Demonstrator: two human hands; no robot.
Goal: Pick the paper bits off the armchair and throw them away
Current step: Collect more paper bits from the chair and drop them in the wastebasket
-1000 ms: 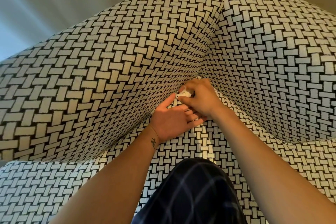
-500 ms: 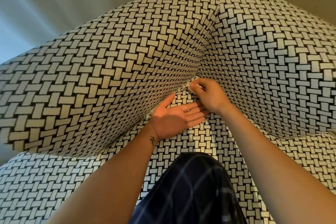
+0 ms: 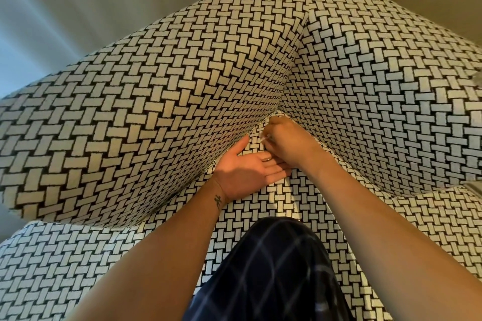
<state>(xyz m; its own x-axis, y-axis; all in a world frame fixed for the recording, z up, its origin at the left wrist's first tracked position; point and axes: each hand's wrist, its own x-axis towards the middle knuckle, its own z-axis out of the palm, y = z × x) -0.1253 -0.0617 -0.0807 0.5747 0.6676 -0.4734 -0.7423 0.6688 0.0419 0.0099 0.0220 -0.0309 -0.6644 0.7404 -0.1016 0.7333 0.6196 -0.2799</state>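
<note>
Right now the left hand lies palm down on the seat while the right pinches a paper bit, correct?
No. The head view shows the left hand palm up on the seat; the right hand does pinch a paper bit.

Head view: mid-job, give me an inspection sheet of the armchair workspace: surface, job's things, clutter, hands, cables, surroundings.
Surface: black-and-white basket-weave fabric armchair; work is at the seat's back corner.
Job's things: small white paper bit at the right fingertips, hard to tell from the weave; no bin seen.
Clutter: nothing seen.
Hands: left hand flat, palm up, over the seat; right hand curled, seemingly pinching the bit.
Cables: nothing seen.
Surroundings: pale grey wall behind the chair; the person's dark checked trouser leg at the seat's front.
</note>
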